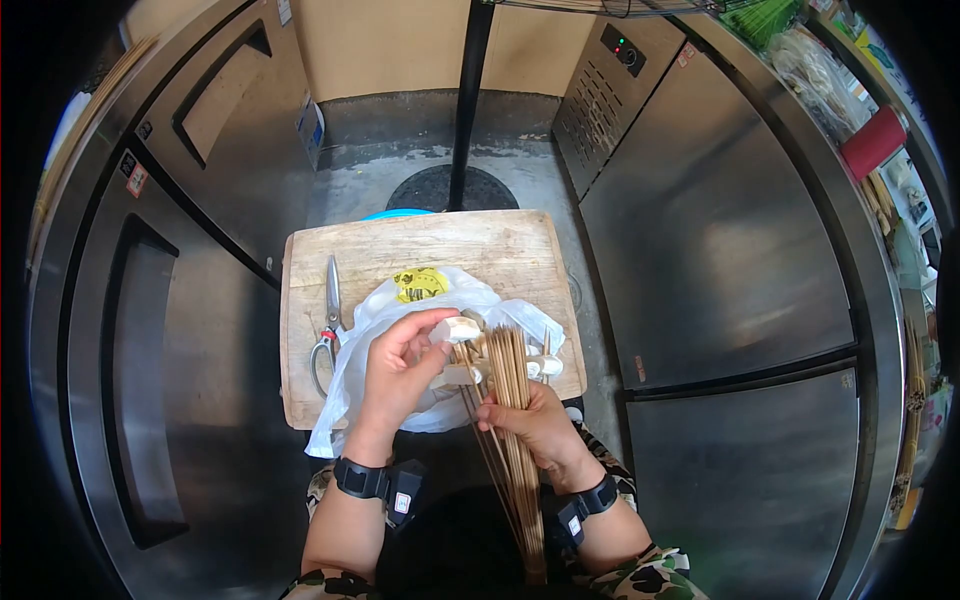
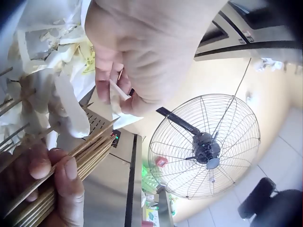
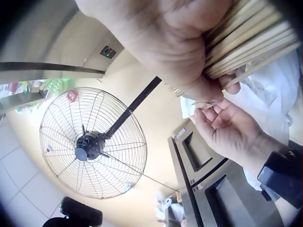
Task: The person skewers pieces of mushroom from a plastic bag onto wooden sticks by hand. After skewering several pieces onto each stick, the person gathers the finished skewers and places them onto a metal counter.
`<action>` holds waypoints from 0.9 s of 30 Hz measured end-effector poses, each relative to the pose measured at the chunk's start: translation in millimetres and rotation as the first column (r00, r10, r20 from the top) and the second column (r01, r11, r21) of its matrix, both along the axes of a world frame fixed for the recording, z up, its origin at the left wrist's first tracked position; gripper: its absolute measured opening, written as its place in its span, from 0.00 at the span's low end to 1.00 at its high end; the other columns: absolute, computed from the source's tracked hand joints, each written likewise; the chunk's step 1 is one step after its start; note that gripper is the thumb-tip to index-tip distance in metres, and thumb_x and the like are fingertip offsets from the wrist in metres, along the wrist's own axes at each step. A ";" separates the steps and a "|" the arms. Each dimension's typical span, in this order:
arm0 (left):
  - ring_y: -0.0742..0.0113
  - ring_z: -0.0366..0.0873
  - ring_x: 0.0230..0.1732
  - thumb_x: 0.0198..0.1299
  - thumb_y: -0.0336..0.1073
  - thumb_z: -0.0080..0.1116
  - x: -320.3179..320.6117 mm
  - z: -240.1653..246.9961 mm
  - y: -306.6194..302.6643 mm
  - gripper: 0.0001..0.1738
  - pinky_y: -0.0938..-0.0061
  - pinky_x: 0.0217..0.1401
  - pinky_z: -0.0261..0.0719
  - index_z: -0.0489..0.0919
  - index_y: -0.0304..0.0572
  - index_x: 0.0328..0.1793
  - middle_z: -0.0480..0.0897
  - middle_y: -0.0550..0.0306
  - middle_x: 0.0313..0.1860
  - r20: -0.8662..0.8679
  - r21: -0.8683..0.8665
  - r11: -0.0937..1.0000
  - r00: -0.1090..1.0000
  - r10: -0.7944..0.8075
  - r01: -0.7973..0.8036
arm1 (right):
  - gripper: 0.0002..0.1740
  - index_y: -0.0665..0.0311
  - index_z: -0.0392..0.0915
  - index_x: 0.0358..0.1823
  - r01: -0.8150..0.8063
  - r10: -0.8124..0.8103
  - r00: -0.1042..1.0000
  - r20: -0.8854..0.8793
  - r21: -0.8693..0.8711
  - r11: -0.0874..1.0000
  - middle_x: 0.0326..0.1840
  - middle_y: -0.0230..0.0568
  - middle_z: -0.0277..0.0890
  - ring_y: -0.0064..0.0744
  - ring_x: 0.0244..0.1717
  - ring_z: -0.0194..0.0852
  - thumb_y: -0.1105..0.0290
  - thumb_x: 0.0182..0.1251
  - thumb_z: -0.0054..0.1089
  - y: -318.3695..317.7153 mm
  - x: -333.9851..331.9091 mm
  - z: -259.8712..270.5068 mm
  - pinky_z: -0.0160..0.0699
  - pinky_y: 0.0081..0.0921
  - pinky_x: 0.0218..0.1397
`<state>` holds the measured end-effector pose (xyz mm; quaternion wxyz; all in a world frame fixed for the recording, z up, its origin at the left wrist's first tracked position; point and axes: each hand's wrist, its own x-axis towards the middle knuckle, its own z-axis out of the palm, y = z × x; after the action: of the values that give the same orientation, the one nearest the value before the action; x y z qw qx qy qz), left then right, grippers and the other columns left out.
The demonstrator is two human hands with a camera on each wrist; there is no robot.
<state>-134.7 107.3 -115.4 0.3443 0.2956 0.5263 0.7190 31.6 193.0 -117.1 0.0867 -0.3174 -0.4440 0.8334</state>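
My left hand (image 1: 400, 365) pinches a white slice of food (image 1: 458, 328), perhaps mushroom, between thumb and fingers. Bamboo skewers (image 1: 510, 385) stand in a thick bundle in my right hand (image 1: 545, 430), which grips them low, their upper ends close beside the slice. In the left wrist view, thumb and fingers wrap this bundle, and more white pieces (image 2: 71, 109) sit on skewers behind it. A white plastic bag (image 1: 365, 355) with a yellow print lies spread under both hands on a wooden cutting board (image 1: 400, 240).
Scissors (image 1: 332, 300) lie on the board's left side, next to the bag. Steel refrigerator cabinets (image 1: 720, 240) flank the board on both sides. Behind it rises a black pole (image 1: 468, 110) on a round base; the wrist views show a wire-caged fan (image 2: 206, 146).
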 end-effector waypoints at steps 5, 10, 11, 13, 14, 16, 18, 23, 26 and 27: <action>0.67 0.79 0.48 0.50 0.20 0.57 1.8 7.4 -4.1 0.16 0.75 0.53 0.73 0.81 0.38 0.47 0.83 0.55 0.45 -0.357 -0.089 0.995 0.934 0.020 -0.055 | 0.07 0.65 0.75 0.36 0.000 0.000 1.000 -0.015 -0.001 1.000 0.29 0.33 0.78 0.21 0.29 0.77 0.81 0.56 0.63 0.4 1.9 2.0 0.73 0.14 0.33; 0.63 0.80 0.46 0.48 0.21 0.58 5.7 16.3 -6.8 0.16 0.74 0.53 0.73 0.81 0.38 0.45 0.83 0.53 0.43 -0.438 -0.070 0.996 0.899 0.016 -0.052 | 0.08 0.65 0.76 0.36 -0.006 0.007 1.000 -0.030 0.007 1.000 0.28 0.35 0.78 0.22 0.29 0.78 0.81 0.56 0.63 -0.3 4.3 9.1 0.73 0.15 0.32; 0.62 0.80 0.46 0.47 0.21 0.58 6.2 18.2 -6.8 0.16 0.73 0.53 0.73 0.81 0.38 0.45 0.83 0.53 0.42 -0.470 -0.062 0.997 0.883 0.018 -0.053 | 0.08 0.65 0.76 0.35 -0.004 0.004 0.999 -0.032 0.006 1.000 0.28 0.35 0.78 0.22 0.28 0.78 0.81 0.55 0.63 -0.3 5.7 8.1 0.72 0.14 0.32; 0.60 0.80 0.44 0.45 0.21 0.58 7.7 17.8 -6.9 0.17 0.72 0.52 0.73 0.82 0.39 0.44 0.83 0.53 0.41 -0.521 -0.044 0.997 0.853 0.028 -0.059 | 0.07 0.65 0.77 0.35 0.000 0.000 0.999 -0.041 0.007 1.000 0.27 0.36 0.79 0.22 0.28 0.78 0.81 0.55 0.64 0.6 6.1 5.9 0.72 0.14 0.31; 0.59 0.80 0.43 0.45 0.21 0.58 8.6 17.2 -6.7 0.17 0.71 0.52 0.73 0.82 0.39 0.44 0.83 0.53 0.41 -0.541 -0.034 0.997 0.841 0.035 -0.064 | 0.07 0.65 0.77 0.35 0.001 0.000 0.999 -0.032 0.012 1.000 0.27 0.36 0.79 0.22 0.28 0.78 0.81 0.55 0.64 0.3 6.1 6.2 0.72 0.14 0.30; 0.58 0.80 0.43 0.44 0.21 0.58 10.1 16.8 -7.6 0.17 0.70 0.52 0.73 0.82 0.40 0.43 0.83 0.54 0.40 -0.601 -0.029 0.998 0.799 0.025 -0.053 | 0.07 0.66 0.77 0.35 0.008 -0.007 1.000 -0.017 0.024 1.000 0.27 0.36 0.79 0.23 0.28 0.78 0.80 0.55 0.64 0.1 6.4 8.2 0.71 0.14 0.30; 0.58 0.79 0.44 0.43 0.22 0.59 13.1 16.2 -8.7 0.17 0.69 0.52 0.73 0.82 0.40 0.42 0.83 0.55 0.39 -0.674 -0.042 0.999 0.739 -0.011 -0.024 | 0.07 0.66 0.77 0.35 0.016 -0.015 0.999 -0.028 0.030 0.999 0.27 0.37 0.79 0.23 0.28 0.78 0.80 0.55 0.64 2.1 6.9 8.5 0.71 0.14 0.30; 0.58 0.78 0.48 0.44 0.23 0.59 18.6 17.2 -10.7 0.21 0.69 0.53 0.74 0.79 0.41 0.49 0.81 0.54 0.43 -0.636 -0.012 0.999 0.772 0.020 -0.036 | 0.06 0.65 0.76 0.37 0.032 -0.032 0.999 -0.043 0.011 0.999 0.29 0.34 0.78 0.21 0.29 0.76 0.78 0.58 0.61 8.5 10.9 4.1 0.70 0.15 0.31; 0.56 0.78 0.47 0.49 0.24 0.56 -0.3 -5.8 -6.0 0.19 0.70 0.53 0.74 0.76 0.39 0.51 0.79 0.52 0.44 -0.410 0.016 0.994 0.906 0.106 -0.110 | 0.06 0.64 0.76 0.36 0.048 -0.046 0.997 -0.063 0.023 0.999 0.30 0.34 0.78 0.20 0.29 0.74 0.78 0.58 0.61 13.3 20.5 4.2 0.69 0.15 0.31; 0.57 0.78 0.46 0.50 0.24 0.54 -10.0 -13.9 -3.2 0.17 0.71 0.52 0.74 0.76 0.39 0.49 0.79 0.52 0.44 -0.351 -0.013 0.989 0.927 0.135 -0.149 | 0.05 0.63 0.75 0.36 0.060 -0.060 0.996 -0.069 0.003 0.998 0.29 0.33 0.76 0.19 0.28 0.71 0.79 0.59 0.60 11.5 21.4 6.5 0.69 0.16 0.31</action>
<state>-144.7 104.2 -129.3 0.1984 0.3729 0.6133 0.6674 53.0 204.5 -110.7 0.1277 -0.3013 -0.4330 0.8399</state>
